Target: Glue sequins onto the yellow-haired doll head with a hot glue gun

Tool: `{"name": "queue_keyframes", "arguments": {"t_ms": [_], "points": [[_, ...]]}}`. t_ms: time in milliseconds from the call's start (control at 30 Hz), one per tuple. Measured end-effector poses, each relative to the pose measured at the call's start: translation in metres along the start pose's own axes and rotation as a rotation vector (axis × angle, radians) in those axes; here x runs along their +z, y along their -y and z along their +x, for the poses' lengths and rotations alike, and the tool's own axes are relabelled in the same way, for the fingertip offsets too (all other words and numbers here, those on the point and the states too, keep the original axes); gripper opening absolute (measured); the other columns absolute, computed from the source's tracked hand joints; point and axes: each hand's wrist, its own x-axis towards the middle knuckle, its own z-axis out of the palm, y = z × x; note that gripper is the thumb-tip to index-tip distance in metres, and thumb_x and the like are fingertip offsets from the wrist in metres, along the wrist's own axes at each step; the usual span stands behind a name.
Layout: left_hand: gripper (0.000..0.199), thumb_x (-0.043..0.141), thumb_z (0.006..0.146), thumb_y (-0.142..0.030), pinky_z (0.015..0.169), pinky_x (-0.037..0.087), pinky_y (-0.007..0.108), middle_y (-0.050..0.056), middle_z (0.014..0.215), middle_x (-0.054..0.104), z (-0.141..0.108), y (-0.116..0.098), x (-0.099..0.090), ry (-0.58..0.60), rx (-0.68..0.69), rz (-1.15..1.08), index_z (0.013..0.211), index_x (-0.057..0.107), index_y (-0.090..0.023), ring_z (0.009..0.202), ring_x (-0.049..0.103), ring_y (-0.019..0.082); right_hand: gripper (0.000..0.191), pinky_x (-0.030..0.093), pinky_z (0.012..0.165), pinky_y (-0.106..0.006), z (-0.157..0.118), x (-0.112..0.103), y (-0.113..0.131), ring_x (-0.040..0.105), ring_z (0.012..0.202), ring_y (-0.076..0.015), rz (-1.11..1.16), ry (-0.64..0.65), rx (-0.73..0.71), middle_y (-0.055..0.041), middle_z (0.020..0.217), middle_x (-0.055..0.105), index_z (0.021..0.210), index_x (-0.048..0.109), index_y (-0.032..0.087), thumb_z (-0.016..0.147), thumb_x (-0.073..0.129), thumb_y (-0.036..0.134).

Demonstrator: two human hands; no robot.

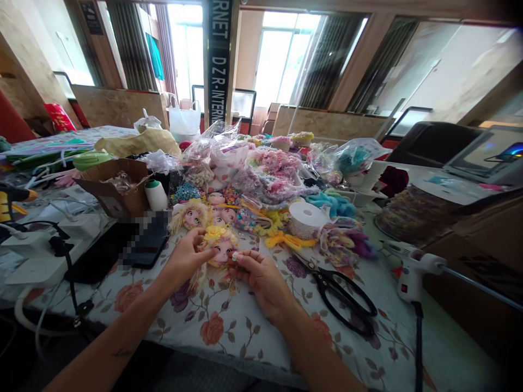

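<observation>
A doll head [223, 251] with a painted face, yellow yarn hair and a yellow flower on top is at the table's middle. My left hand [192, 253] grips its left side, thumb on the face and fingers behind the hair. My right hand [256, 275] is at the head's right side, pinching a small whitish piece [235, 255] between thumb and fingertips; its exact kind is too small to make out. Just behind lie another yellow-haired doll head [195, 216] and several bare doll faces [223, 209].
Black-handled scissors [347, 296] and a white glue gun [412, 272] lie to the right. A ribbon spool [308, 218] and heaped yarn [273, 169] stand behind. On the left are a phone [153, 242], a thread cone [156, 195], a cardboard box [112, 188] and power strips [38, 261] with cables.
</observation>
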Motion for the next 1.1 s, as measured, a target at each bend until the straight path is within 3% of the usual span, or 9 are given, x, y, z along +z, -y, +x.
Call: {"name": "queue_keyframes", "arguments": {"t_ms": [267,500,733,900,1100], "points": [[0.050,0.068,0.069,-0.034,0.075,0.050,0.033,0.011,0.097,0.073,-0.010,0.005,0.015,-0.171,0.081,0.085,0.112,0.064,-0.010,0.086,0.067,0.028,0.020,0.050,0.062,-0.024,0.002,0.002,-0.008,0.057,0.061,-0.0104,-0.115,0.001,-0.123,0.0001,0.068,0.064,0.072,0.068,0.015,0.067,0.077,0.032],[0.054,0.061,0.077,-0.045,0.082,0.051,0.038,0.013,0.107,0.072,-0.020,0.007,0.018,-0.159,0.110,0.157,0.118,0.063,-0.008,0.094,0.067,0.030,0.022,0.042,0.056,-0.023,0.001,0.013,-0.012,0.052,0.059,-0.0110,-0.237,-0.070,-0.182,0.0009,0.064,0.061,0.069,0.063,0.016,0.066,0.073,0.035],[0.050,0.060,0.080,-0.044,0.088,0.050,0.040,0.013,0.114,0.069,-0.026,0.013,0.025,-0.178,0.158,0.161,0.118,0.064,-0.012,0.101,0.066,0.029,0.020,0.039,0.054,-0.024,0.003,0.018,-0.017,0.047,0.058,-0.0117,-0.333,-0.167,-0.266,0.0019,0.062,0.055,0.066,0.061,0.017,0.068,0.070,0.035],[0.047,0.058,0.083,-0.042,0.085,0.052,0.037,0.012,0.112,0.070,-0.031,0.012,0.031,-0.226,0.182,0.197,0.118,0.064,-0.012,0.097,0.068,0.027,0.019,0.038,0.054,-0.024,0.003,0.020,-0.019,0.048,0.060,-0.0122,-0.411,-0.218,-0.353,-0.0002,0.068,0.054,0.062,0.060,0.017,0.070,0.067,0.033],[0.040,0.056,0.085,-0.038,0.076,0.053,0.036,0.010,0.100,0.074,-0.038,0.005,0.038,-0.301,0.240,0.328,0.116,0.066,-0.014,0.083,0.070,0.025,0.020,0.039,0.054,-0.023,0.002,0.019,-0.022,0.049,0.059,-0.0118,-0.383,-0.264,-0.360,0.0006,0.068,0.056,0.065,0.060,0.017,0.068,0.068,0.035]]}}
